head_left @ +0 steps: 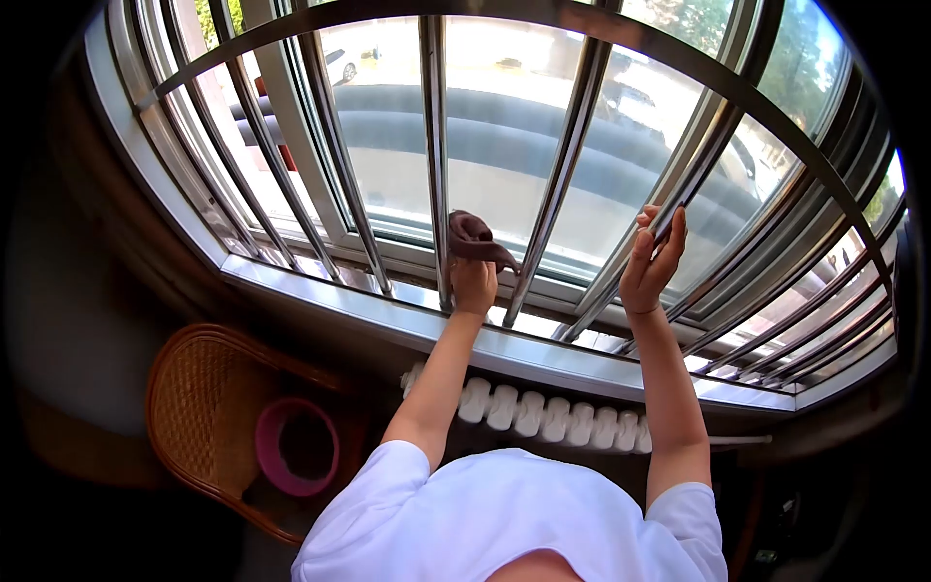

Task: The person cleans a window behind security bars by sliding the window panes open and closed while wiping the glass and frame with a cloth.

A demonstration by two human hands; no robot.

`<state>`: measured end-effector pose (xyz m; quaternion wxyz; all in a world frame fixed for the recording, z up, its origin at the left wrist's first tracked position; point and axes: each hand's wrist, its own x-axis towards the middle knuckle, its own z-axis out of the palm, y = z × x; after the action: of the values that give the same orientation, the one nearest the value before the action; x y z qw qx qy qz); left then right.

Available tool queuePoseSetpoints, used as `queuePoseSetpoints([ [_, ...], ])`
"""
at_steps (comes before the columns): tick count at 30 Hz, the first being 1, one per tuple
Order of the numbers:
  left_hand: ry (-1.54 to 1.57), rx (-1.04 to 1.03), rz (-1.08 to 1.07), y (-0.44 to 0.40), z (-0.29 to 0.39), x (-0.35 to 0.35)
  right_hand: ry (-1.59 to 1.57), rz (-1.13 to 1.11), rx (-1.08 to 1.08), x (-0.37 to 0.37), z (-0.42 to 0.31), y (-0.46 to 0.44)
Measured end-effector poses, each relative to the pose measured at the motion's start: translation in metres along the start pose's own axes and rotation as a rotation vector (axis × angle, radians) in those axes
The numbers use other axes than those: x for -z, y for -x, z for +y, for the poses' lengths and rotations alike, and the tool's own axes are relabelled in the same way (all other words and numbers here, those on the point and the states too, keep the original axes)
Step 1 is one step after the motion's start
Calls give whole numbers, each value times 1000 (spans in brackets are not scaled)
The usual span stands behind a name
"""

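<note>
My left hand (473,284) is closed on a bunched dark brown cloth (469,233), held up among the upright metal bars in front of the window. One end of the cloth hangs to the right, close to the neighbouring bar (555,199). Farther right, my right hand (652,272) is raised with its fingers and thumb curled around a slanting metal bar (716,145). Behind the bars is the window glass (504,126), with a pale frame along its bottom.
A silver sill (378,318) runs under the bars, and a curved metal band (514,14) crosses them higher up. Below the sill stands a white radiator (529,415). At the lower left, a pink bucket (267,451) rests on a woven wicker chair (189,407).
</note>
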<state>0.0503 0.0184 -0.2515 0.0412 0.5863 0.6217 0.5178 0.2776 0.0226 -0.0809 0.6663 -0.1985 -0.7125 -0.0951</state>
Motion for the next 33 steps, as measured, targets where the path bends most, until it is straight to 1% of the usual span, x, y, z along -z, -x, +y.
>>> queuePoseSetpoints([
  [1, -160, -317, 253, -10, 18, 6, -1, -1, -2, 0, -1, 0],
  [2, -280, -347, 228, -14, 29, 10, -4, -2, 2, -1, 0, -1],
  [4, -309, -429, 95, -27, 56, 25, -4, 11, 28, -1, 0, -2],
  [5, -290, -498, -39, -36, 43, 14, -11, -3, 26, -1, 0, -2],
  [6, -453, -618, -13, -46, 42, 12, -19, -22, 19, 0, -1, -3],
  [8, -528, -854, 210, -89, 60, 20, -31, -9, 34, 0, -3, -5],
  [10, -483, -778, 303, -136, 115, 63, -64, -35, 17, 0, -2, -2],
  [11, -434, -721, 484, -158, 148, 85, -96, -33, -10, 0, 1, 1],
  [12, -412, -687, 599, -184, 169, 105, -89, -27, -10, 0, 3, 1],
  [13, -254, -599, 701, -206, 180, 114, -81, -33, 2, 0, 3, 2],
  [14, -162, -588, 662, -226, 193, 125, -73, -37, 13, 0, 2, 1],
  [15, -159, -657, 752, -235, 206, 121, -69, 13, 11, -2, -2, -2],
  [16, -152, -723, 847, -241, 216, 116, -49, 9, 16, -1, -3, -2],
  [17, -200, -833, 629, -253, 201, 97, -43, 3, 21, 1, -4, -4],
  [19, -392, -846, 378, -207, 229, 100, -34, 8, 16, 1, -7, -6],
  [20, -468, -1001, 412, -191, 214, 85, -21, -4, 16, 2, -8, -7],
  [22, -311, -1036, 174, -159, 182, 65, -3, -14, 11, 4, -9, -7],
  [24, -267, -1002, 82, -123, 135, 48, 17, -9, -1, 3, -13, -7],
  [26, -854, -1162, 24, -91, 87, 45, 18, 6, -6, 1, -15, -6],
  [28, -705, -1153, -244, -65, 44, 46, 76, 5, 11, 1, -16, -9],
  [30, -643, -1131, -249, -52, 53, 64, 78, 18, 16, 1, -16, -8],
  [31, -488, -1017, -296, -50, 68, 81, 88, 4, -9, 2, -17, -8],
  [32, -503, -956, -143, -48, 73, 86, 97, -6, -27, 1, -16, -9],
  [33, -436, -924, 28, -48, 85, 101, 91, -3, -37, 1, -15, -8],
])
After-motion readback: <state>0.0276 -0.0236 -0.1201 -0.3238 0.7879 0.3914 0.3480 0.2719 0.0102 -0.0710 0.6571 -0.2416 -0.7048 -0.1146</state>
